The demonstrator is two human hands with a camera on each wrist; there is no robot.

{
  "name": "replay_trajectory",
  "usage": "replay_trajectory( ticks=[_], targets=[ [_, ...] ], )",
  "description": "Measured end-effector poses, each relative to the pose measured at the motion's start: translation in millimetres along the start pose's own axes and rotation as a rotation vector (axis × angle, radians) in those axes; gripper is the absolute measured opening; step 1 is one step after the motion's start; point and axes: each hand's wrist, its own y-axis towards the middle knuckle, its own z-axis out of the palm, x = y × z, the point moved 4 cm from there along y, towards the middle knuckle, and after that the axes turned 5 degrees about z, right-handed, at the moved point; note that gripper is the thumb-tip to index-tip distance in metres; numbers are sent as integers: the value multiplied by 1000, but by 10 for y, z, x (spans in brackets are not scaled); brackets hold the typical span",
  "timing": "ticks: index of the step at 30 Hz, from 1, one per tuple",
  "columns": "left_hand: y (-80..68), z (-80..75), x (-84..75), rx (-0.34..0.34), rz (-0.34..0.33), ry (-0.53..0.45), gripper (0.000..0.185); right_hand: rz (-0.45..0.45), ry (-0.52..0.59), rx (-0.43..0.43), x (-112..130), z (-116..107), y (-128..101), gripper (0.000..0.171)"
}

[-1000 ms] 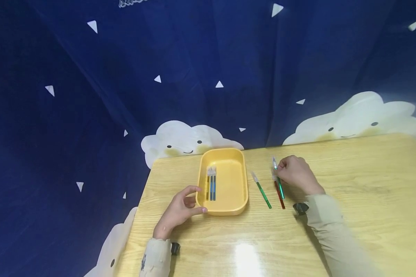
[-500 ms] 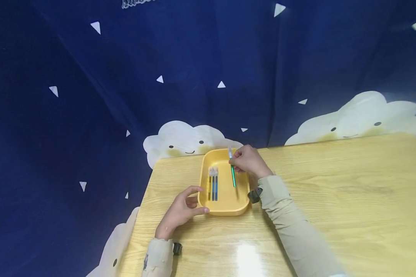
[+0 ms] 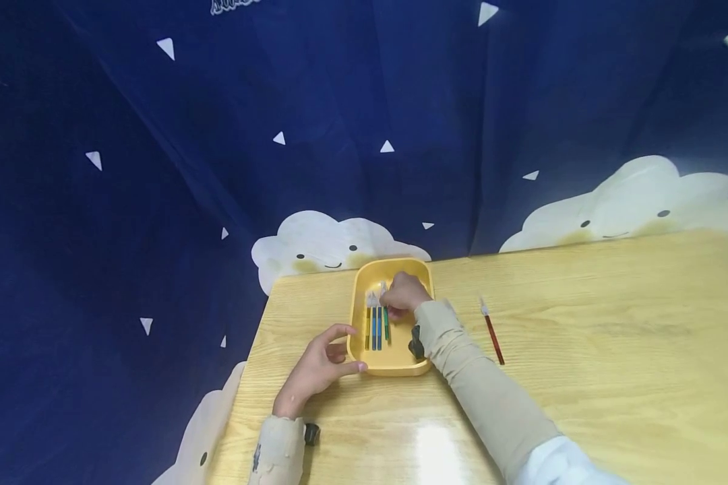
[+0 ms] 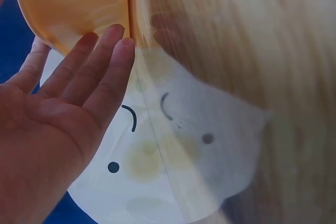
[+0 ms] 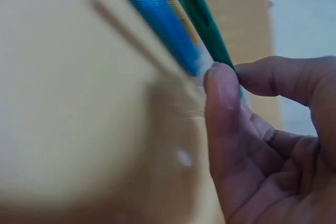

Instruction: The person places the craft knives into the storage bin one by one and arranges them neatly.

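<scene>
A yellow tray (image 3: 421,367) stands on the table. My right hand (image 3: 405,294) reaches into it and pinches a green craft knife (image 3: 387,327) with a clear-capped tip between thumb and forefinger. Close by in the right wrist view lie a blue craft knife (image 5: 157,22) and a gold one. The head view shows the gold craft knife (image 3: 367,330) and two blue craft knives (image 3: 377,330) side by side, tips away from me. My left hand (image 3: 315,370) rests against the tray's near left corner, thumb and fingers spread and fairly straight.
A red craft knife (image 3: 493,337) lies on the wooden table (image 3: 613,337) right of the tray. My right sleeve (image 3: 479,384) covers the table between them. A dark blue cloth (image 3: 340,101) with clouds hangs behind the table.
My right hand took a green craft knife from the table, carried it left over the tray and lowered it beside the blue ones. The left hand stays at the corner.
</scene>
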Motion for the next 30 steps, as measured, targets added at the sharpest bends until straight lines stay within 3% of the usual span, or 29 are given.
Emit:
replay_trajectory(
  ticks=[7,11,17,26,30],
  targets=[
    [13,3,-15,-10,6,21,65,42,25,-33,-50,56,58,26],
    [5,6,-6,-14,-13,8,64,67,0,-1,-61,92,60,25],
    [2,19,5,-6,-8,-1,64,94,58,60,-98,151,65,19],
    [-4,31,28,16,4,-35,63,98,75,63,-122,183,53,11],
    [-2,26,24,11,1,-34,63,77,80,27,-115,161,86,16]
  ],
)
